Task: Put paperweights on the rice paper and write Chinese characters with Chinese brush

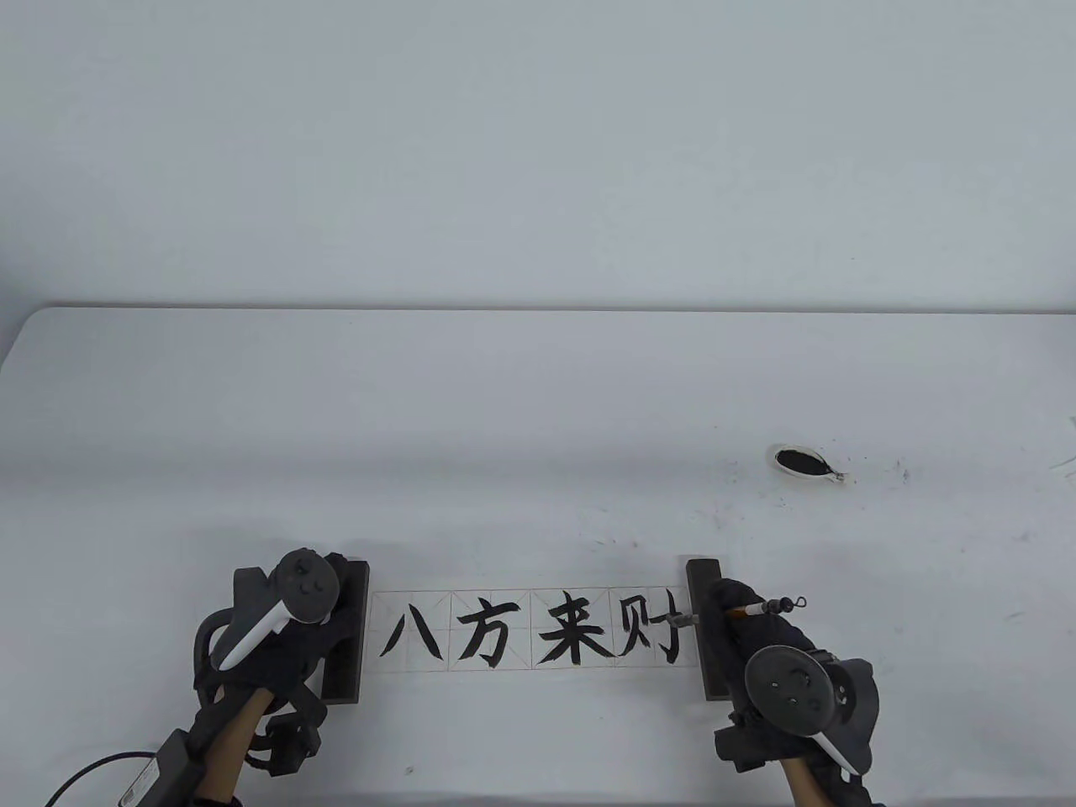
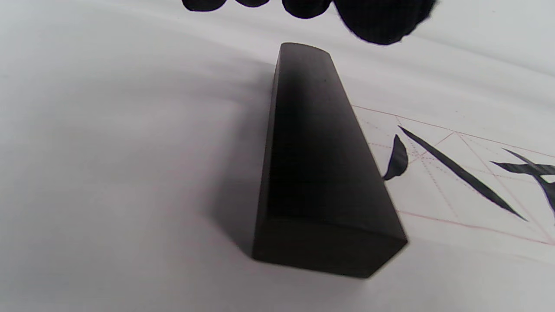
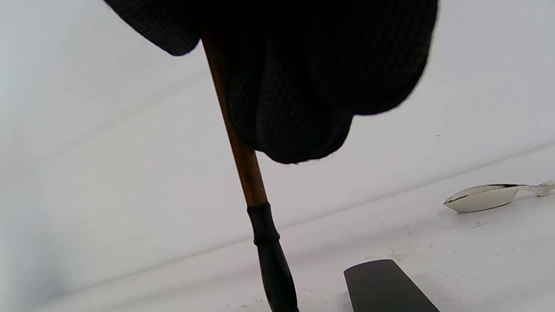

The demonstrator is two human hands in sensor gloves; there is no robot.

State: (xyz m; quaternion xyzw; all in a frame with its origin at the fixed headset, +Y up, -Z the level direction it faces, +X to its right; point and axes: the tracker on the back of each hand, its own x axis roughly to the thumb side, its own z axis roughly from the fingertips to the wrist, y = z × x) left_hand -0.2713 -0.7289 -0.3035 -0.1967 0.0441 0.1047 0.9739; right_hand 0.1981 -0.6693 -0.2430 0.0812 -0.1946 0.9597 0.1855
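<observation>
Rice paper point(image 1: 538, 630) lies flat near the front edge of the table point(image 1: 538, 403), a gridded strip running left to right, with four black characters point(image 1: 521, 635) written on it. Left paperweight point(image 1: 349, 630), a dark bar, sits across the strip's left end; right paperweight point(image 1: 702, 626) sits across the right end.

Right hand point(image 1: 756, 639) is over the right paperweight, fingers clenched round the brush point(image 1: 731, 612). Brush shaft runs from the grip leftward, tip touching down at the last character by the strip's right end. Right wrist view: brown shaft comes out below the gloved fingers point(image 3: 303, 108), black tip well below the grip, paperweight end just right of it.

Left hand point(image 1: 286, 630) rests at the left paperweight, mostly left of it. Left wrist view shows only fingertips point(image 2: 381, 21) past the bar's far end, grasping nothing I can see; cannot tell whether they touch the bar.

Ink dish point(image 1: 807, 462) sits far right of the strip, well apart from both hands, ink specks around it.
</observation>
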